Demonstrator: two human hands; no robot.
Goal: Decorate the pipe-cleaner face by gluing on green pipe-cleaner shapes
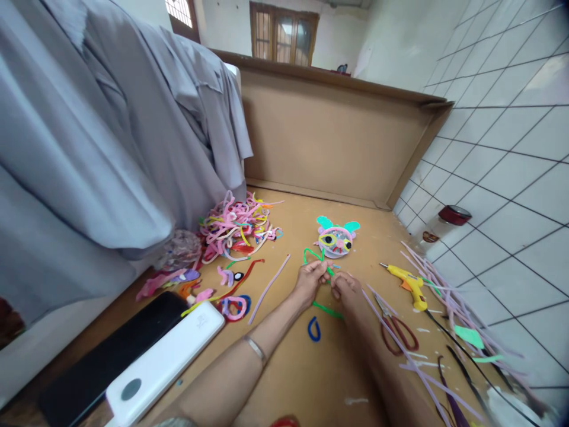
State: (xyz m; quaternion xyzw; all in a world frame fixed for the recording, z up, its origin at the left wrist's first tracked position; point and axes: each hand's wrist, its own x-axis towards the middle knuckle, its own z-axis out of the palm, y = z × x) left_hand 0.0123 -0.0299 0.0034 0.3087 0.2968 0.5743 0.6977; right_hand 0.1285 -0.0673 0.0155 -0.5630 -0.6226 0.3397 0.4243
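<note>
A: Where is the green pipe cleaner (326,309)?
B: Between both hands, just before the pink face craft (336,242). The left hand (310,279) and the right hand (345,289) each pinch it, close together.
A: How will it handle?
B: I think light and soft, easily bent; hold it near the bend.
A: Any writing?
B: Only a mark on the white power bank (166,356), too small to read.
</note>
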